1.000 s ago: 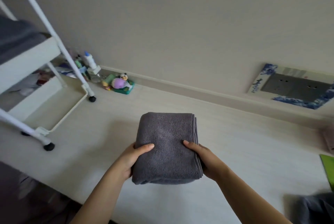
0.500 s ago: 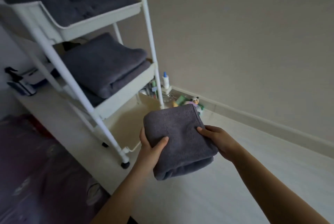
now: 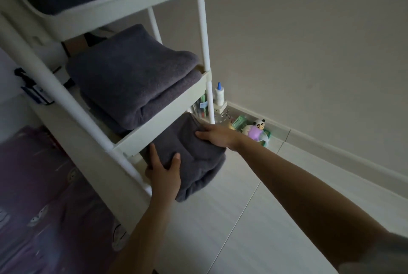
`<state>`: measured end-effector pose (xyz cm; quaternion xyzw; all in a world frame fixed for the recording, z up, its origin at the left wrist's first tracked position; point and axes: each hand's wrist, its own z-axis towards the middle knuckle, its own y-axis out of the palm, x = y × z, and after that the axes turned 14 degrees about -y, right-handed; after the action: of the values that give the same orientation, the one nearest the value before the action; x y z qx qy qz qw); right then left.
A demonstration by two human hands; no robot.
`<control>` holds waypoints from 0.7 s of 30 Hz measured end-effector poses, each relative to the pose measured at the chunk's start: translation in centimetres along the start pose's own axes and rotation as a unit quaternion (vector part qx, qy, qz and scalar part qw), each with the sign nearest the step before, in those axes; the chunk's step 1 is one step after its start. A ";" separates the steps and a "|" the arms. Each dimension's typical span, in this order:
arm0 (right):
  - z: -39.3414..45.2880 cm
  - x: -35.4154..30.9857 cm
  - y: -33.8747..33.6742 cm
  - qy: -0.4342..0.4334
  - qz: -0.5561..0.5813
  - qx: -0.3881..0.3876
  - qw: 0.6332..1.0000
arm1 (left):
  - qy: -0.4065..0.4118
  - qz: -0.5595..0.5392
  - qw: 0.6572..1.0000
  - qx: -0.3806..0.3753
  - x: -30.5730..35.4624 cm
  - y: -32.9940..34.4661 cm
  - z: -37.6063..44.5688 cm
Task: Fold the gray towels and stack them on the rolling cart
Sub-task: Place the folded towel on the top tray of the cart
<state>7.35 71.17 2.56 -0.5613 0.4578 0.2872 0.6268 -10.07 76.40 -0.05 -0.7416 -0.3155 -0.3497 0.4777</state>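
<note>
Under the cart's middle shelf [image 3: 163, 117], the left hand [image 3: 164, 176] and right hand [image 3: 217, 135] each keep a curled grip on the folded towel [image 3: 194, 154], which should slide in level so its layers stay squared on the bottom tier.

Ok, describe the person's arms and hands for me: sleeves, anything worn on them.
Both forearms are bare to as far up as the picture shows, with no sleeves. The left hand and the right hand wear no gloves, and no rings, watch or bracelet show on the fingers or wrists. The fingernails look short and unpainted, though the light is dim.
</note>
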 end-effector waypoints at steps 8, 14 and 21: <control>6.9 1.9 1.6 -0.043 -0.190 -0.028 0.980 | -0.124 0.036 0.990 0.058 1.2 2.0 3.7; 8.9 4.3 2.4 -0.056 -0.154 0.043 0.986 | -0.097 0.096 0.986 0.099 0.3 2.2 4.4; 7.7 6.1 4.2 -0.153 -0.389 -0.010 0.909 | 0.032 0.348 0.933 0.084 -1.9 3.3 6.5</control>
<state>8.16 78.52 -5.10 -0.6499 0.0992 0.1077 0.7458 -7.01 81.04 -5.14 -0.7507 -0.0506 -0.1577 0.6395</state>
